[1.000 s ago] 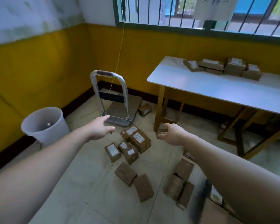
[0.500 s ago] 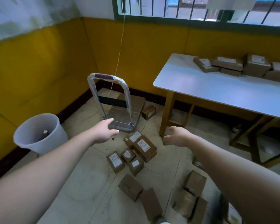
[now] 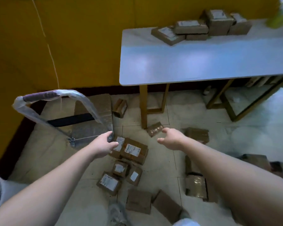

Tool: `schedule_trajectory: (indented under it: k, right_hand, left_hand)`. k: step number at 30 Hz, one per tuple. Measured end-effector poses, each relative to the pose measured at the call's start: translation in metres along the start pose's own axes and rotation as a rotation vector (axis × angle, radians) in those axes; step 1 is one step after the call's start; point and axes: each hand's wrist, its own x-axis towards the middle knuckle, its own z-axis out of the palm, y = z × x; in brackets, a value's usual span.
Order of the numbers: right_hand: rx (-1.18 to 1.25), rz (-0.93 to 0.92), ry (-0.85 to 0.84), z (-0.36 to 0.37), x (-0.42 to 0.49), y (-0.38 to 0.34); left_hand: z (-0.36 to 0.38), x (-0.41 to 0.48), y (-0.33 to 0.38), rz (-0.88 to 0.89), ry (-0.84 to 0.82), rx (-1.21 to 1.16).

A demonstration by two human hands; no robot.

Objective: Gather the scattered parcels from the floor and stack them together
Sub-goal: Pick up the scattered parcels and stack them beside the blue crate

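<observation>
**Head view.** Both arms are extended low over the floor (image 3: 47, 154). The left hand (image 3: 103, 145) hangs over the left edge of the largest labelled parcel (image 3: 133, 150). Its grip is loosely spread and holds nothing; contact with the parcel cannot be confirmed. The right hand (image 3: 171, 139) is likewise empty, grip spread with the thumb out, just beside a small taped parcel (image 3: 154, 128) near the worktop leg. The scattered parcels (image 3: 119, 168) lie in loose clusters between and near both arms, with no orderly stack.

**Judgement.** The task stands at its opening pickup, with nothing gathered. The next move calls for each hand to lower onto its nearest parcel and close across opposite edges. Glossy tape may prove slippery.

**Surface and room.** The floor is pale tile and looks dusty. A white worktop (image 3: 186, 66) stands far right, carrying a separate group of boxes (image 3: 203, 26) at its far edge. A platform trolley (image 3: 55, 95), its handle wrapped in clear film, stands far left against a yellow wall (image 3: 88, 38).
</observation>
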Motion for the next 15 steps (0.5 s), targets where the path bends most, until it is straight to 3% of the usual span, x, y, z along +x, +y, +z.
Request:
schedule_trajectory:
  k: [6, 15]
  right_hand:
    - [0.071, 0.1, -0.066, 0.084, 0.116, 0.013]
    - [0.308, 0.08, -0.167, 0.271, 0.329, 0.104]
  left_hand:
    - [0.049, 0.134, -0.042, -0.007, -0.118, -0.02]
    - [0.22, 0.344, -0.139, -0.111, -0.162, -0.072]
